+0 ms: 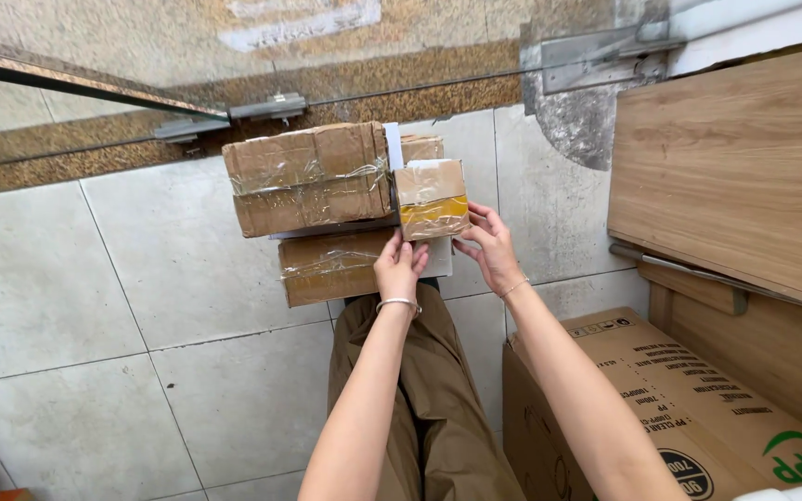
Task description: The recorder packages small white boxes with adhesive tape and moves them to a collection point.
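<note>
A small cardboard box [431, 198] wrapped in clear tape with a yellow tape band sits on top of a stack of parcels. My left hand [399, 267] grips its near lower edge. Against the box's right side rests my right hand [487, 243], fingers touching it. To the left, on the same stack, lies a larger taped cardboard box [306, 176]. Beneath it, a flatter brown parcel [331, 267] rests on the floor. Another brown parcel [421, 147] shows behind the small box.
A big printed cardboard carton [670, 408] stands at the lower right beside my leg. A wooden cabinet [744, 167] fills the right side. Grey floor tiles [141, 297] spread to the left; a glass panel with metal brackets [234, 107] runs along the far edge.
</note>
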